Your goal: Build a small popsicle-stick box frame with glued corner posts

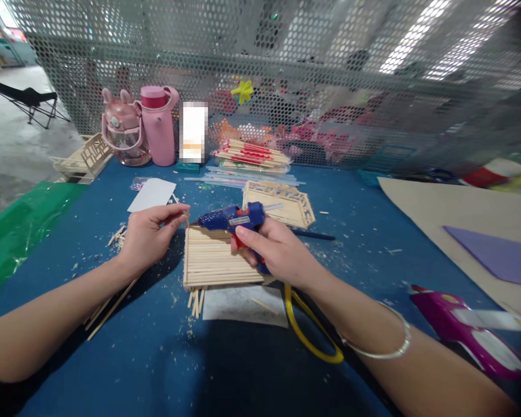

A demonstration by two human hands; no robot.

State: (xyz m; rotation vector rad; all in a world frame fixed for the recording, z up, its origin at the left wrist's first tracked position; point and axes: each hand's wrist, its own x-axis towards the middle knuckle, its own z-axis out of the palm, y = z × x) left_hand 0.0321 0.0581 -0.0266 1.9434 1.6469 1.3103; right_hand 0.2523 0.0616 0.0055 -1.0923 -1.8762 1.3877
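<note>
The blue table [351, 260] is strewn with shavings and offcuts, so crumbs could be caught in any glue that drips onto it. On it, in front of the person and between the two hands, lies the stick panel [223, 263], a flat slab of pale rods laid side by side. Neither hand appears to pin it down, so a knock could skew it. By its near edge is a paper sheet [243, 310]; whether the panel rests partly on it, I cannot tell, but if so, the panel could slide with it.

The blue glue gun [230, 219] hangs over the panel's far edge, gripped in the right hand [282, 249], whose fingers wrap the handle near the red trigger. Squeezing too hard could flood the corner. Below that wrist, a yellow loop handle [293, 324] could snag a lowering forearm.

The left hand [150, 234] is closed to a pinch, fingertips together on a short stick [188, 220] at the far-left corner. The nozzle points at those fingertips from just beside them: if it is hot, a small slip could burn them, and a loose pinch could let the stick tilt.
</note>
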